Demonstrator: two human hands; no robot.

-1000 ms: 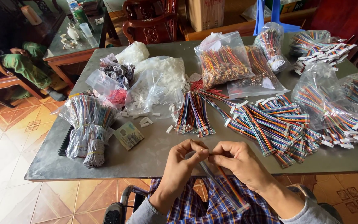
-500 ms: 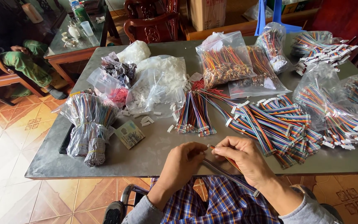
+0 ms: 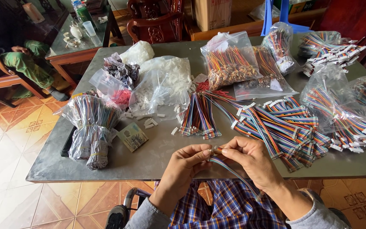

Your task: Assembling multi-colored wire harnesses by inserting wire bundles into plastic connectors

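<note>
- Multicoloured ribbon cable (image 3: 234,171), thin and flat, was held between both hands just off the near edge of the tabletop (image 3: 157,157), its free length trailing down toward the person's checked lap.
- At the cable's upper end a small connector piece (image 3: 217,149) sat pinched where the two hands met.
- Left hand (image 3: 187,165) was closed, thumb and forefinger nipping the connector end from the left.
- Right hand (image 3: 253,161) was closed too, its fingertips gripping the cable just behind the connector.
- Judging by the grip, the step in hand looked like seating the wire ends into the connector; a next move would call for steady alignment and a firm straight push, since the piece is tiny.
- Just beyond the hands, toward the right of the near edge, lay a heap of finished cables with white plugs (image 3: 284,127).
- A smaller loose bundle of cables (image 3: 200,116) lay at mid-table.
- Behind it stood a clear bag of white connector housings (image 3: 166,82), with a few spilled beside it.
- Near the left edge lay a bagged bundle of wires (image 3: 92,125) and a small printed paper packet (image 3: 132,136).
- More bagged cables (image 3: 231,63) sat along the far edge and right corner.
</note>
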